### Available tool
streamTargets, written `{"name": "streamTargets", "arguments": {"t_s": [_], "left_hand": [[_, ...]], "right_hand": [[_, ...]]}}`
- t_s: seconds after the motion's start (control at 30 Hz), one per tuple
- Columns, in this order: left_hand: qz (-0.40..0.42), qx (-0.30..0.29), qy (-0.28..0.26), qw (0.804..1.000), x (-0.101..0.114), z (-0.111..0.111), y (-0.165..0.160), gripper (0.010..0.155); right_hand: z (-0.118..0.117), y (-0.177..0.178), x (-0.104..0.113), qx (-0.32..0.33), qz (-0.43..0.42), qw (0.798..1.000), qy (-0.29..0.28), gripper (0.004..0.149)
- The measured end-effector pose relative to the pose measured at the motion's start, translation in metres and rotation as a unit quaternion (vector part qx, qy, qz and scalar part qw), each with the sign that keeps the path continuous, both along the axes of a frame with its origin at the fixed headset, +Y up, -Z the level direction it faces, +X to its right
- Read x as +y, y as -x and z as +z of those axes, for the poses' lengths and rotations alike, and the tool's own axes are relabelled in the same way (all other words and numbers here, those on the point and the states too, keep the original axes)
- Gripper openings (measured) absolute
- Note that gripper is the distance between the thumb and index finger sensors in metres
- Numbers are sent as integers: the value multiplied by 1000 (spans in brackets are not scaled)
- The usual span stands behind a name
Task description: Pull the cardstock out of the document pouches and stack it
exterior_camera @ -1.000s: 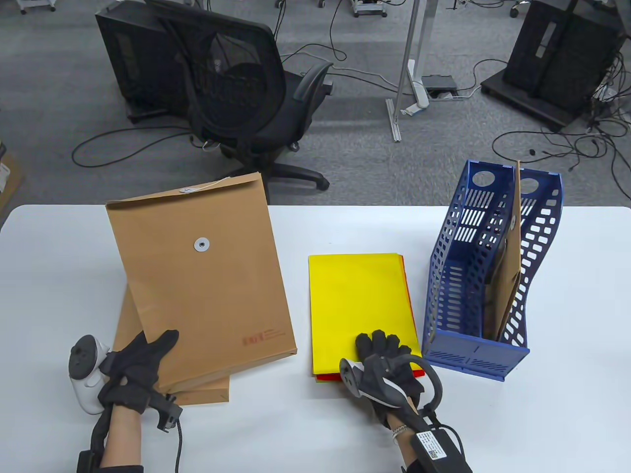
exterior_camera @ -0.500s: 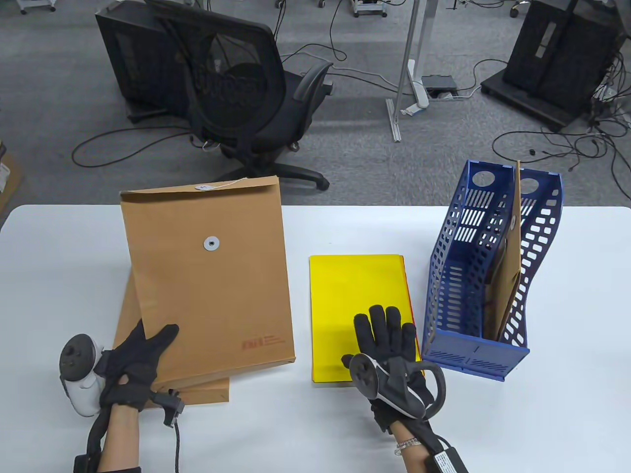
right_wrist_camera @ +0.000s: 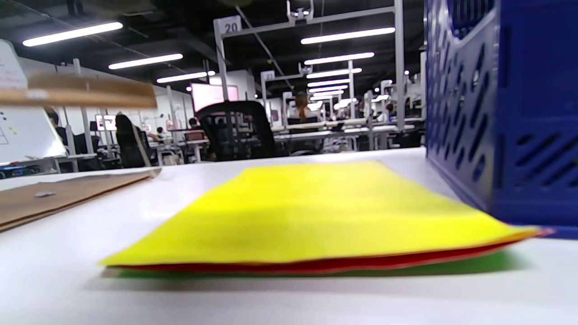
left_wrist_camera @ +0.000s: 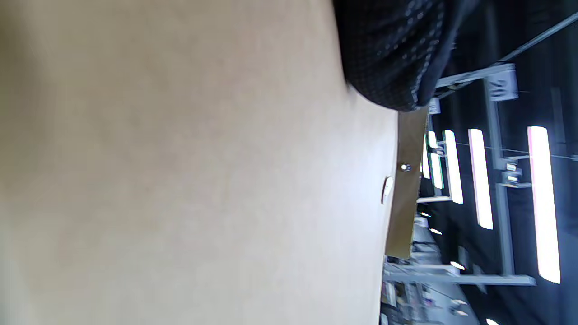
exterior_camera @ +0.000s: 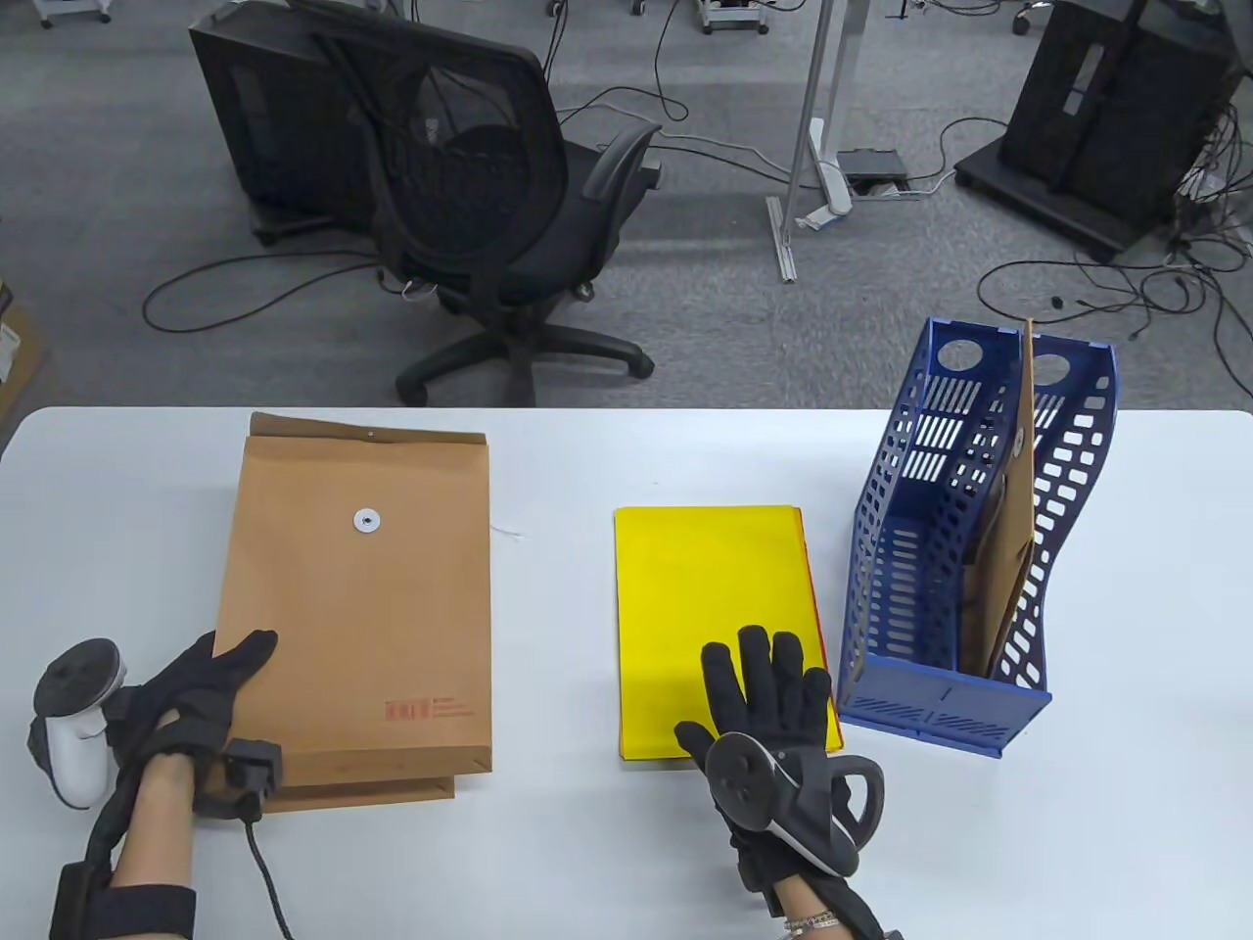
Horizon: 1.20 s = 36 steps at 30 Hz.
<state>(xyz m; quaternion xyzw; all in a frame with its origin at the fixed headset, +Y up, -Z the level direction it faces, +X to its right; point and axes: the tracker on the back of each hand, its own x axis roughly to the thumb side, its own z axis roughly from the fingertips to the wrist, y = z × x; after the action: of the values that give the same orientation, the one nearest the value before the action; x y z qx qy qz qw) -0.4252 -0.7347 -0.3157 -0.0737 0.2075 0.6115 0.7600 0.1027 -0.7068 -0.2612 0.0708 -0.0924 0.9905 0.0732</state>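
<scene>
A brown document pouch (exterior_camera: 362, 607) lies flat on a second pouch (exterior_camera: 392, 791) at the table's left. My left hand (exterior_camera: 230, 651) holds its lower left edge, thumb on top. In the left wrist view the pouch (left_wrist_camera: 180, 158) fills the frame under a gloved finger (left_wrist_camera: 388, 54). A yellow cardstock stack (exterior_camera: 705, 587) lies in the middle, with a red sheet (right_wrist_camera: 316, 266) under it. My right hand (exterior_camera: 768, 666) rests flat on its near right corner, fingers spread. The right wrist view shows the stack (right_wrist_camera: 307, 207) but no fingers.
A blue two-slot file holder (exterior_camera: 940, 685) stands right of the stack, close to my right hand, with another brown pouch (exterior_camera: 1013, 548) upright in it. It also fills the right of the right wrist view (right_wrist_camera: 519, 135). An office chair (exterior_camera: 489, 196) stands beyond the table's far edge.
My left hand has lowered the raised pouch flat onto the pouch beneath and moved left. My right hand went from curled at the stack's near edge to flat on it.
</scene>
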Motion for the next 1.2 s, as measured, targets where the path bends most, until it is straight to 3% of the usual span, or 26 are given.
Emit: {"name": "streamTargets", "arguments": {"t_s": [0.27,0.37,0.5,0.67,0.8,0.87,0.97,1.07,1.2], "left_hand": [[-40,34,114,992,-29,-9,18,68],[-53,44,140,988,-32,-7,23,81],[-150,55,146,976,-26,-8,20,79],[-224,30,151,962,-21,-15,2,78],[-329,-53,187,924,-16,-21,-23,87],[-374,-102,157,908,-9,-22,-43,88],[-398,-147,19,906,11,-16,-87,86],[-384,-187,-80,901,28,-1,-131,85],[-328,-241,-129,904,33,25,-178,84]], "right_hand": [[0,-3,-2,3,-9,1000,7,72],[-1,-3,-3,6,-8,1000,13,72],[-1,0,-5,10,-2,1000,19,72],[-1,-1,-5,8,0,1000,20,72],[-1,-1,-5,6,-2,1000,21,72],[-1,-1,-5,4,0,1000,21,72],[-2,-2,-6,3,3,1000,23,72],[-1,-2,-5,3,2,1000,20,72],[0,-4,-4,3,-2,1000,9,72]]}}
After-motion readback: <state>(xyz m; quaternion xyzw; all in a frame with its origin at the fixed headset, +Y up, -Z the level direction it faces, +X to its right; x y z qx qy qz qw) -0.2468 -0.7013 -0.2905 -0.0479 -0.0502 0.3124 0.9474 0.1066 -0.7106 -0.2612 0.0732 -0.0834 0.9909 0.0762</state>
